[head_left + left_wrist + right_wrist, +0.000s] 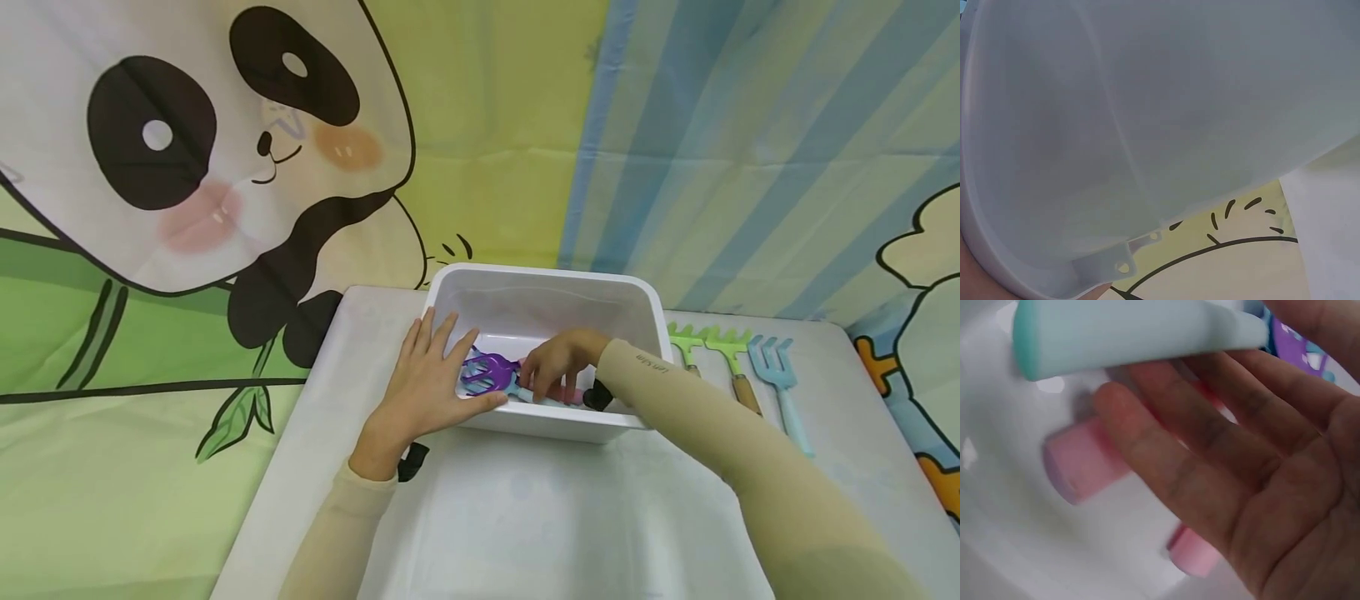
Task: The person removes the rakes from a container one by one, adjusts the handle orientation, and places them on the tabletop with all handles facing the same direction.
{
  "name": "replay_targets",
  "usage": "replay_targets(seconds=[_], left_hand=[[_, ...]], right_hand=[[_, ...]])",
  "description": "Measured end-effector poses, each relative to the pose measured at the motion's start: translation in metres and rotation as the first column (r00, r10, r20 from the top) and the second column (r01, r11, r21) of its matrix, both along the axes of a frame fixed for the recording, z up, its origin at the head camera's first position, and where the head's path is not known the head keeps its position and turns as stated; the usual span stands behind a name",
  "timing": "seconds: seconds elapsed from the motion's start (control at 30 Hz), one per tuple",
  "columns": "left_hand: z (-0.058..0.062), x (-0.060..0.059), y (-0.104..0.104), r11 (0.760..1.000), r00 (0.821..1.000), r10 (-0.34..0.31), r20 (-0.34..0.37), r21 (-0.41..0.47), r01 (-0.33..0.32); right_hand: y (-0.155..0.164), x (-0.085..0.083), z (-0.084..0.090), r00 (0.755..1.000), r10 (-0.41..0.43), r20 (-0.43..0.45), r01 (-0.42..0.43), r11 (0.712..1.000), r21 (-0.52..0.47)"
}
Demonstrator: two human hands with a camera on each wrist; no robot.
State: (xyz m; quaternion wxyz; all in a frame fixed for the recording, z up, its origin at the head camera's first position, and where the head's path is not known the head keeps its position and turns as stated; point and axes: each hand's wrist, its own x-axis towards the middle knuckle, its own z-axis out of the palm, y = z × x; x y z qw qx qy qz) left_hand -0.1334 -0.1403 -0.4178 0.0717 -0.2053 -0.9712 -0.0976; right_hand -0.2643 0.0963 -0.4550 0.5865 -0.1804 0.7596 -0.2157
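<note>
A white plastic bin point(540, 279) stands on the white table point(525, 517). My left hand point(435, 379) lies flat over the bin's near left corner, fingers straight; the left wrist view shows only the bin wall point(1147, 125). My right hand point(555, 362) reaches inside the bin over several toy rakes: a purple rake head point(487, 371) and a pink handle point(566, 397). In the right wrist view, the right hand point(1204, 375) has a teal handle point(1129, 331) between thumb and forefinger. Pink handles point(1079, 462) lie on the bin floor below, with the purple head point(1297, 350) behind.
Right of the bin, two green rakes point(686, 342) point(727, 346) with wooden handles and a light blue rake point(776, 367) lie side by side on the table. A printed panda cloth hangs behind and left of the table.
</note>
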Motion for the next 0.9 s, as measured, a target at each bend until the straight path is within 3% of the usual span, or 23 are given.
replay_targets(seconds=[0.43, 0.6, 0.77, 0.9], left_hand=[[0.0, -0.001, 0.0, 1.0, 1.0, 0.001, 0.001, 0.001, -0.001], [0.0, -0.001, 0.0, 1.0, 1.0, 0.001, 0.001, 0.004, -0.001], [0.0, -0.001, 0.0, 1.0, 1.0, 0.006, 0.013, 0.008, -0.006], [0.0, -0.002, 0.0, 1.0, 1.0, 0.005, 0.021, 0.007, -0.005]], right_hand=[[-0.003, -0.003, -0.003, 0.999, 0.044, 0.01, -0.044, 0.999, 0.026], [-0.001, -0.006, 0.006, 0.996, 0.082, 0.029, -0.084, 0.995, 0.06], [-0.002, -0.008, 0.017, 0.988, 0.152, -0.013, -0.151, 0.987, 0.056], [0.0, -0.01, 0.023, 0.989, 0.139, -0.042, -0.138, 0.99, 0.034]])
